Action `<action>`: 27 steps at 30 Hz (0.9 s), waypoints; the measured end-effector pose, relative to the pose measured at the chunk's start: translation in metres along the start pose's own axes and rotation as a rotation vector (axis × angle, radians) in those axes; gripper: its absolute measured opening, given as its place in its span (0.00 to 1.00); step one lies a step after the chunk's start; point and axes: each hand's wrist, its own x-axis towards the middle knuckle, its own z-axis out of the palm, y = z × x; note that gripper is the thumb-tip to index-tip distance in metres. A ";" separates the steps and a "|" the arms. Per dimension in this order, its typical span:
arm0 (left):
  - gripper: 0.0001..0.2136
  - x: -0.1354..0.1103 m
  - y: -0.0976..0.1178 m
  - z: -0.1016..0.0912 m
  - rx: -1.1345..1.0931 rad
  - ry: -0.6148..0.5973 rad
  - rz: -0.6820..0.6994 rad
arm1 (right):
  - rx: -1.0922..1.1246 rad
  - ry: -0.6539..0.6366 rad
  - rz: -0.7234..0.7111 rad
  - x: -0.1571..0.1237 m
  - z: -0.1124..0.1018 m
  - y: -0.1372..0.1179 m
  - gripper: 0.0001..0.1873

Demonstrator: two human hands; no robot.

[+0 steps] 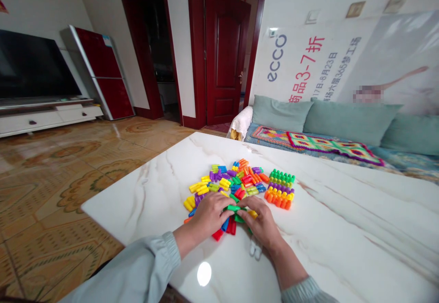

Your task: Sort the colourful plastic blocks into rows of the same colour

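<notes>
Between my two hands is a green plastic toy block (233, 208), small and bullet-shaped. My left hand (213, 211) pinches its left end with thumb and fingers. At its right end, my right hand (258, 216) closes its fingertips on the same block. Beneath and around both hands lies a loose heap of similar blocks, with yellow blocks (196, 187), purple blocks (215, 175) and red blocks (230, 226) among them. Just right of the heap, a joined group of blocks (280, 188) forms rows of green, purple, yellow and orange. Pale white blocks (255, 249) lie below my right hand.
The heap rests on a white marbled table (343, 220). Beyond its far edge stands a sofa with green cushions (350, 120) and a colourful crocheted cover (332, 146). A red door (226, 56), a red fridge (103, 69) and a television (34, 67) are farther off.
</notes>
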 end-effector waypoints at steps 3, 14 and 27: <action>0.08 0.001 -0.002 0.000 -0.050 0.032 -0.046 | -0.005 0.019 0.046 -0.001 0.001 -0.002 0.11; 0.09 0.002 -0.009 0.006 -0.332 0.127 -0.200 | 0.085 0.098 0.110 -0.001 0.005 -0.002 0.10; 0.10 0.003 -0.008 0.008 -0.483 0.092 -0.299 | 0.184 0.047 0.106 -0.002 0.009 -0.002 0.11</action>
